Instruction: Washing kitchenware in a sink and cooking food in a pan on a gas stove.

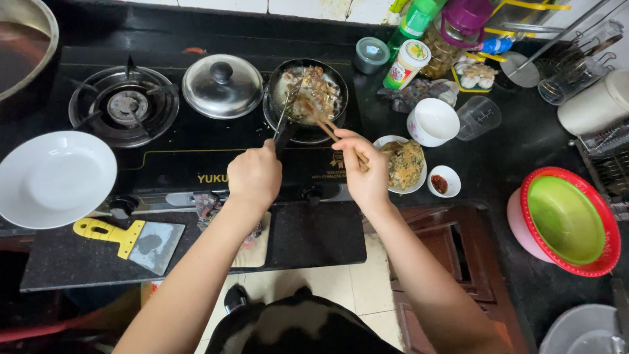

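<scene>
While the small dark frying pan (306,92) sits on the right-hand burner of the black gas hob (196,147), the food (313,88) in it looks pale and brown in patches, so by my reading the cooking is well under way but not finished. The left hand (254,176) is closed around the pan's handle (285,134), steadying it. The right hand (364,172) grips a pair of wooden chopsticks (327,124), whose tips reach down into the pan's contents. A metal utensil (289,98) leans inside the pan too; what it is exactly I cannot tell.

Just right of the right hand, a white plate (419,180) already carries a golden, crumb-coated piece (404,162), which suggests that some of the cooking is done, while what is in the pan has yet to be lifted out. Beside that plate stand a small dish of red sauce (439,181) and a white bowl (434,121).

Left of the pan rests a steel lid (222,86), and beyond it the other burner (124,105) is bare. Further out on the table lie a white plate (56,178), a yellow-handled scraper (134,241), and, far right, a green bowl nested in a red one (569,219).
</scene>
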